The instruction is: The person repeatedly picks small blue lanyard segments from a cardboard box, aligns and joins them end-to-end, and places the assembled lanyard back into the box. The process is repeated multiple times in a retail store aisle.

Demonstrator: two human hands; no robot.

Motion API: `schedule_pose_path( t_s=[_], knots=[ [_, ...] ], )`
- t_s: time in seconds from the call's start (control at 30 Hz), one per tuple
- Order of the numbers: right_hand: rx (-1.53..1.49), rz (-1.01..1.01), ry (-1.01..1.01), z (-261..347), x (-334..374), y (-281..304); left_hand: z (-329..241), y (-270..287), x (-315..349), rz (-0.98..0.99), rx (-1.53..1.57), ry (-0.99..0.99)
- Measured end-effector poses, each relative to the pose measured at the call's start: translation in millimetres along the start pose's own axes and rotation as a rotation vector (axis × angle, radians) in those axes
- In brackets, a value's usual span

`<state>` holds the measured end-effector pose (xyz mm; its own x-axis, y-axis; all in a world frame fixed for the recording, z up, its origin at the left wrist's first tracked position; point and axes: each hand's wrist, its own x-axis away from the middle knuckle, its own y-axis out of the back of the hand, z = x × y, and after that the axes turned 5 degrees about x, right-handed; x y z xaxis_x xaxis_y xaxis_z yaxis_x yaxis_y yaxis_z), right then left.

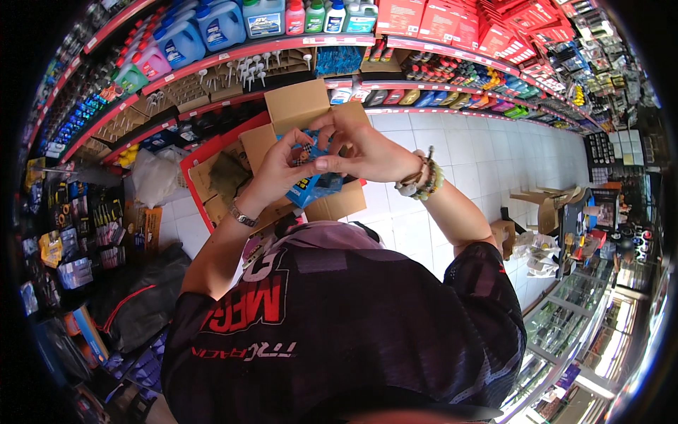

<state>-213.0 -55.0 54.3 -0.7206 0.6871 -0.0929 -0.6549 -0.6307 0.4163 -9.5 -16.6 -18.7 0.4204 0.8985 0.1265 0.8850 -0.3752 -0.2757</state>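
My left hand [282,161] and my right hand [359,147] meet above an open cardboard box [300,102]. Their thumbs nearly touch, and the fingers curl in around a blue printed packet [305,192] with a clear part. Both hands appear to pinch its upper part between thumb and fingers. What the packet contains cannot be made out. The box's flaps stand spread beneath and behind the hands; its inside is largely hidden by my hands and the packet.
Left of the box lies a red-edged carton [192,173] beside a clear plastic bag [157,177]. Shelves of coolant jugs [220,27], bottles and red boxes [402,15] curve along the far side. Glass display cases [558,318] stand at right, near another cardboard box [540,208].
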Motion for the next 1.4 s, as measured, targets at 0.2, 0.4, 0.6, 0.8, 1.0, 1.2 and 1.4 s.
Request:
schedule_pose_path(
  t_s=[0.2, 0.4, 0.6, 0.8, 1.0, 1.2, 1.4],
  knots=[
    [-0.361, 0.078, -0.303, -1, 7, -8, 3, -12, -3, 0.025, -0.039, -0.354],
    [-0.466, -0.113, -0.226, 15, 25, 13, -10, -13, -3, 0.302, 0.062, -0.176],
    [-0.035, 0.261, -0.355, 27, 51, 56, -58, -2, 10, 0.477, -0.608, -0.003],
    [0.011, 0.421, 0.137, 36, 35, 21, -133, -39, 12, 0.642, -0.782, -0.102],
    [0.223, 0.285, 0.117, 68, 36, 24, -155, -43, 17, 0.572, -0.823, -0.177],
    [0.177, -0.323, 0.204, 70, 56, 30, -132, -23, 33, 0.097, -0.467, -0.332],
    [0.672, -0.356, 0.213, 13, 37, 10, -108, -7, 24, -0.026, -0.664, -0.493]
  ],
)
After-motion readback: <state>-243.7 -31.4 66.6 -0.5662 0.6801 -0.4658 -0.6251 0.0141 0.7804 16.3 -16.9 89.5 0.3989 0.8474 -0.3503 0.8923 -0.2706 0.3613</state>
